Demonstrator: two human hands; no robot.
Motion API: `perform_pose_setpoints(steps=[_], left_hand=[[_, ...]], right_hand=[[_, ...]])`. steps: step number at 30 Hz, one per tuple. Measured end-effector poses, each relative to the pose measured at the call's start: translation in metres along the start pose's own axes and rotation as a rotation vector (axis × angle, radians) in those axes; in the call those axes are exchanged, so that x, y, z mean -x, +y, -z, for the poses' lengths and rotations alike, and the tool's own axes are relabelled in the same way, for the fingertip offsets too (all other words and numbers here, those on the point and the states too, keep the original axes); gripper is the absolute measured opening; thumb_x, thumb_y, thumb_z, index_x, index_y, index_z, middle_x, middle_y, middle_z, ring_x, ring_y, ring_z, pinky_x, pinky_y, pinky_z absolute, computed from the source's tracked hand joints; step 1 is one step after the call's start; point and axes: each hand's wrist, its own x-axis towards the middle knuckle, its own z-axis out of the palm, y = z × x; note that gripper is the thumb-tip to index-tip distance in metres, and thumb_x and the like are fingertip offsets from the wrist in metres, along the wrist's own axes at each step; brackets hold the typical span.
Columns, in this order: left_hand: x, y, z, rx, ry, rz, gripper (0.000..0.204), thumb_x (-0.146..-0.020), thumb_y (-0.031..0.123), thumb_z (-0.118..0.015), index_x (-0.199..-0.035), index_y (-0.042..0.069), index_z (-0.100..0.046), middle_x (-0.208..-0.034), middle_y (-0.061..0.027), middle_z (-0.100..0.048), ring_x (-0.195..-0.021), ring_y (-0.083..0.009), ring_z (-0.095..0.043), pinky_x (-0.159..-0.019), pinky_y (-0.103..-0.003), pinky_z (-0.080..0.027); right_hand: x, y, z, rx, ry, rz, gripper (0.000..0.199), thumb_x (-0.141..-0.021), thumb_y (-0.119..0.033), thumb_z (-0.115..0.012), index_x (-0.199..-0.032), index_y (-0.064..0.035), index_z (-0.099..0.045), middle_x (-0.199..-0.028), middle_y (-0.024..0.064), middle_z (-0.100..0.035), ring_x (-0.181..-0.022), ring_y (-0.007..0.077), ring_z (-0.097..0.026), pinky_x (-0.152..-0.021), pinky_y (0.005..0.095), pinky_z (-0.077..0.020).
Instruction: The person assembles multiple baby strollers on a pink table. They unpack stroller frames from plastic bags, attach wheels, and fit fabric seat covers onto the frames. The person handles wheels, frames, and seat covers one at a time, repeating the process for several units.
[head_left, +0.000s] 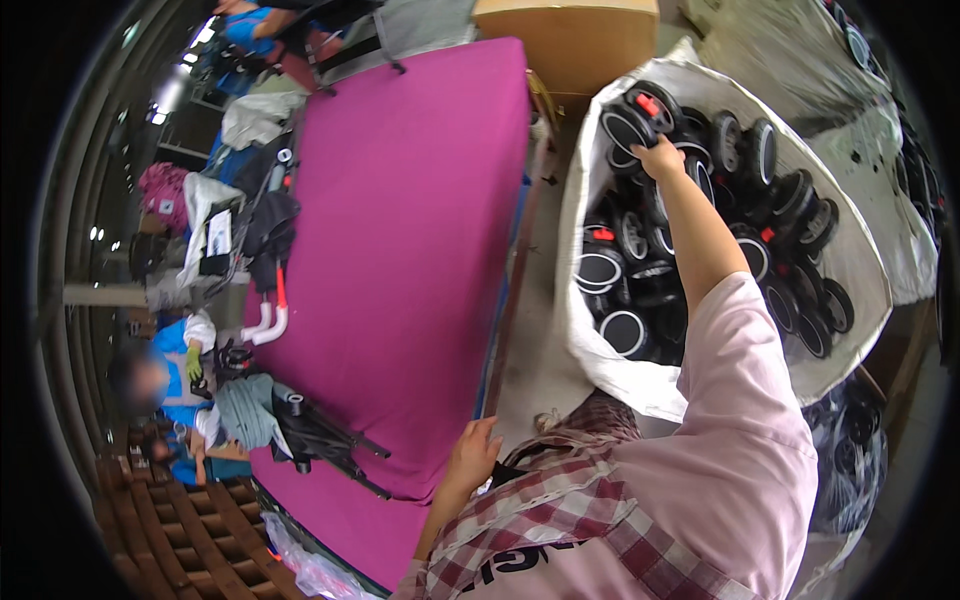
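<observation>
My right arm reaches far into a large white woven sack [585,200] full of black wheels. There my right hand [660,158] is closed on a black twin wheel [628,126] with a pale ring and a red part, at the top of the pile. The fingers are partly hidden behind the wheel. More black wheels [623,333] lie heaped below and beside it, some with red pieces. Down by my waist, my left hand [475,455] is beside the near right edge of the purple-covered table [400,200]. Its fingers are loosely bent and apart, holding nothing.
A black folding frame with grey fabric [300,425] lies on the table's near left. White tubes [265,325] stick over its left edge. A co-worker in blue [180,370] works at the left. A cardboard box [565,40] stands beyond the sack; clear plastic bags [845,455] are at the right.
</observation>
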Motion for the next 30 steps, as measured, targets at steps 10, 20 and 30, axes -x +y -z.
perform_pose_setpoints(steps=[10, 20, 30], left_hand=[[0.084, -0.112, -0.025, 0.139, 0.276, -0.022, 0.036, -0.093, 0.02, -0.06, -0.126, 0.007, -0.055, -0.118, -0.0181, -0.057, -0.105, -0.0358, -0.06, -0.088, -0.042, -0.05], [0.176, -0.207, -0.022, 0.448, 0.681, -0.183, 0.047, -0.086, 0.017, -0.066, -0.131, 0.009, -0.052, -0.134, -0.0189, -0.047, -0.118, -0.0387, -0.053, -0.098, -0.045, -0.045], [0.263, -0.25, 0.003, 0.034, 1.192, -0.324, 0.064, -0.065, 0.014, -0.074, -0.126, 0.014, -0.057, -0.137, -0.0121, -0.054, -0.134, -0.0284, -0.045, -0.115, -0.054, -0.021]], right_hand=[[0.16, 0.064, -0.039, -0.085, -0.083, 0.261, 0.059, -0.073, -0.032, -0.083, -0.119, -0.0012, -0.062, -0.097, 0.012, -0.07, -0.089, 0.0249, -0.067, -0.081, 0.0362, -0.0519], [0.456, -0.193, 0.015, -0.621, -0.41, 0.497, 0.037, -0.088, -0.04, -0.072, -0.104, -0.0081, -0.065, -0.078, -0.0046, -0.056, -0.057, 0.0071, -0.042, -0.051, 0.023, -0.0323], [0.704, -0.201, -0.117, -0.5, -1.618, -0.092, 0.057, -0.088, -0.042, -0.067, -0.133, -0.0093, -0.051, -0.129, 0.0105, -0.06, -0.115, 0.0248, -0.058, -0.095, 0.0457, -0.0469]])
